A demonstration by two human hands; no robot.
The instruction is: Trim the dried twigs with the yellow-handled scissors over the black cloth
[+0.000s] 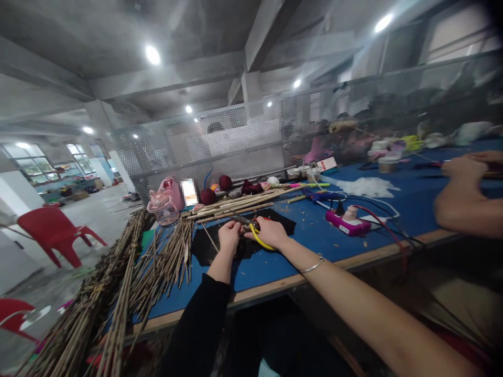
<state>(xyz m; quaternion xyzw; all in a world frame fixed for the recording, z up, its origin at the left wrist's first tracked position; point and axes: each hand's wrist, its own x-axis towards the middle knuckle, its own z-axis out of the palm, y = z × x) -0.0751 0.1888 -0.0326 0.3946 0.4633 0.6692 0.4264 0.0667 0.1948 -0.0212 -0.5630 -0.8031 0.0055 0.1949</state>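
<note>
Over a black cloth (283, 222) on the blue table, both my hands work close together. My right hand (271, 232) is closed round yellow-handled shears (261, 239), their metal part pointing left toward my other hand. Fingers pinched, my left hand (229, 236) is right beside the metal part; whatever it grips is too small and hidden to name. A thin stick (209, 235) slants across the cloth just left of that hand. Many cut sticks (168, 262) lie in a loose pile to the left.
Long twig bundles (84, 309) hang over the table's left end. Peeled rods (236, 205), dark red balls (208, 196), a pink jug (167, 201) and a lit phone (189, 192) line the back. At right are a purple power strip (348, 224), cables and another person's arm (467, 204).
</note>
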